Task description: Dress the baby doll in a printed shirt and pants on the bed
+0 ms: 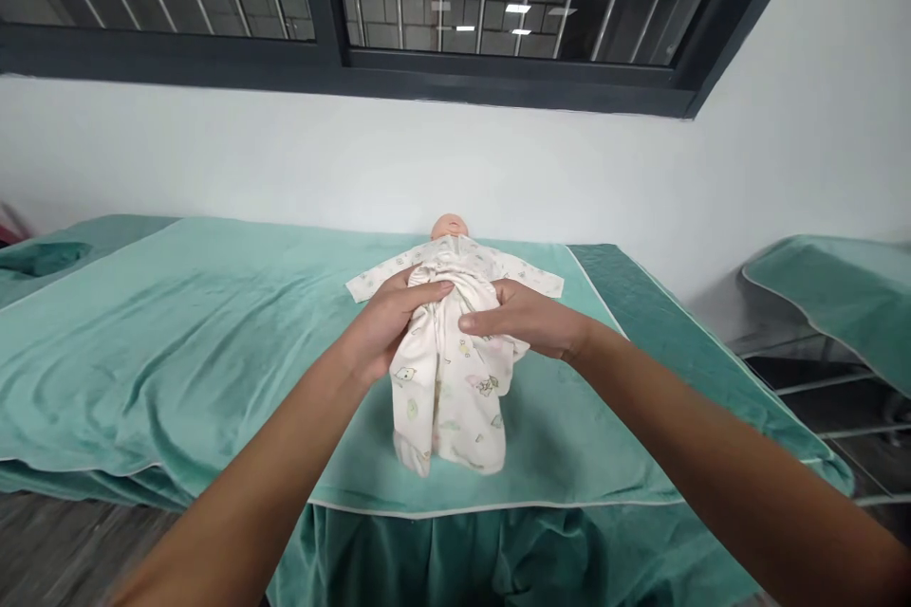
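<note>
A baby doll [450,228] lies on its back on a green towel [213,332], head toward the wall. It wears a cream printed romper [448,389] with sleeves spread out to both sides. My left hand [388,318] grips bunched romper fabric at the doll's waist from the left. My right hand [530,318] holds the same waist fabric from the right, fingers pressed on the cloth. The romper's legs hang toward the table's front edge.
The towel covers a green-draped table [641,303] that stands against a white wall under a dark-framed window [498,85]. A second green-covered table [840,294] stands at the right. A folded green cloth [43,256] lies at the far left.
</note>
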`<state>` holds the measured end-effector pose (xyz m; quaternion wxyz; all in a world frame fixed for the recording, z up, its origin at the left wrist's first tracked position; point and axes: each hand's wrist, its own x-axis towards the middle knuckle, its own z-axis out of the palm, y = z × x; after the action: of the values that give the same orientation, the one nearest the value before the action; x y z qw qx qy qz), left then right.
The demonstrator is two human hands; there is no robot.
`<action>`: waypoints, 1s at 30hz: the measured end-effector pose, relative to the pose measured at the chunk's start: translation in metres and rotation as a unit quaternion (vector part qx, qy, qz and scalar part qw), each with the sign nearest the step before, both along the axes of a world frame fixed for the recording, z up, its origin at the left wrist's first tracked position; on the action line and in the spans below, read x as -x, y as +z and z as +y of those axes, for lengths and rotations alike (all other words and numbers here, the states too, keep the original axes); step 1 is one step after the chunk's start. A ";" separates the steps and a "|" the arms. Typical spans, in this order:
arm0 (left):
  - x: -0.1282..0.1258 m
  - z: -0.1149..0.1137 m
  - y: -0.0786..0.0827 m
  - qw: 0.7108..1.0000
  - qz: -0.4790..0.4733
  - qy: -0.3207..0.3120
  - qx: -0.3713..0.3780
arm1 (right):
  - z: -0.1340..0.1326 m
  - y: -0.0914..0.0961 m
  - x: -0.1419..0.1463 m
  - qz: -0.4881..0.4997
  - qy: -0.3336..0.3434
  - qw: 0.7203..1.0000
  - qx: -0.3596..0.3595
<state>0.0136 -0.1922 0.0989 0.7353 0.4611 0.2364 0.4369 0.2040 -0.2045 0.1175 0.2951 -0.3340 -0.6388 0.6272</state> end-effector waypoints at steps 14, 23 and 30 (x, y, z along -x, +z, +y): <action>0.004 0.002 -0.018 0.998 0.059 -0.009 0.007 | 0.007 -0.012 0.003 0.117 -0.110 0.987 0.023; -0.009 0.007 -0.039 0.995 -0.008 0.001 0.099 | 0.012 -0.035 0.001 0.065 -0.123 0.990 0.030; -0.015 0.010 -0.043 0.996 0.007 -0.021 0.086 | 0.021 -0.045 0.003 0.184 -0.226 0.954 0.065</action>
<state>0.0290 -0.1827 0.0555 0.7796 0.4043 0.2683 0.3958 0.2012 -0.1835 0.0725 0.5196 -0.3669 -0.4387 0.6347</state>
